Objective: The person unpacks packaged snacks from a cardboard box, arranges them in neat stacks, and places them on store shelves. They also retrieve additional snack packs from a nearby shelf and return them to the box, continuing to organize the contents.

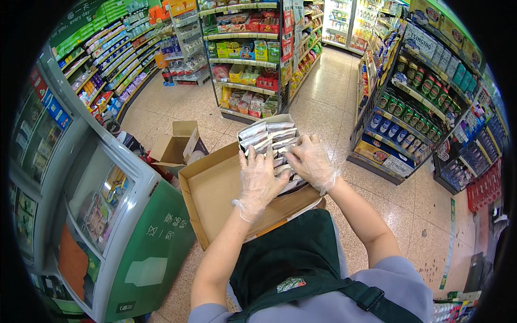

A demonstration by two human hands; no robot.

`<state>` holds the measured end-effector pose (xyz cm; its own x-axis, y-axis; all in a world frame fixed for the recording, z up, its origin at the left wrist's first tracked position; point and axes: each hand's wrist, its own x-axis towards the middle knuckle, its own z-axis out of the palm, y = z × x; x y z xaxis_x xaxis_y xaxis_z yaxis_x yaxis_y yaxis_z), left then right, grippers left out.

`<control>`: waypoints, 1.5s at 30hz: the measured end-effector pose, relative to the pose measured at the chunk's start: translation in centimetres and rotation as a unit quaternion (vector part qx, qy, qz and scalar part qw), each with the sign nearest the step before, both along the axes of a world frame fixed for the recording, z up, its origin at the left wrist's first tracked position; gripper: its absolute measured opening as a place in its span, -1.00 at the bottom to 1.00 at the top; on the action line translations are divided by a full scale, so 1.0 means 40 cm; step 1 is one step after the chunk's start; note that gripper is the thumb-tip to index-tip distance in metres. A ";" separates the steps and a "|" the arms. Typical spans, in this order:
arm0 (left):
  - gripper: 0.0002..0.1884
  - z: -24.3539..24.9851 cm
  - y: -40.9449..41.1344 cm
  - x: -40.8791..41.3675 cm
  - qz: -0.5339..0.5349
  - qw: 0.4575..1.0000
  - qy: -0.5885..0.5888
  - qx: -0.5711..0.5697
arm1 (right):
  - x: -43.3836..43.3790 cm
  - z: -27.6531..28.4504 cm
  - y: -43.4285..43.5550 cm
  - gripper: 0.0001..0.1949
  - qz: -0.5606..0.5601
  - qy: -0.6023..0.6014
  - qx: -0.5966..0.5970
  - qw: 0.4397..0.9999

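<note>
Both hands wear clear plastic gloves. My left hand lies over the left side of a row of flat sachets, its fingers spread on their upper edges. At the right side of the same sachets, my right hand rests with bent fingers touching their tops; whether it pinches one cannot be told. The sachets stand upright in two packed rows inside a small box. That small box sits in the right part of a shallow open cardboard tray, which is in front of my dark apron.
An open cardboard box stands beyond the tray at the left. A green and grey chest freezer is close on my left. Snack shelves rise ahead, and a rack of drink cans stands at the right on the tiled floor.
</note>
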<state>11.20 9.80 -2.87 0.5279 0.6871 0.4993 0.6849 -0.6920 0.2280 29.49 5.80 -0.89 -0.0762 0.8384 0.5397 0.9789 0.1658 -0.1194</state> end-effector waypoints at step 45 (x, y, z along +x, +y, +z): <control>-0.13 0.013 0.064 0.004 0.031 0.998 -0.043 -0.026 | -0.014 -0.008 0.071 -0.41 -0.028 -0.032 -0.050 0.998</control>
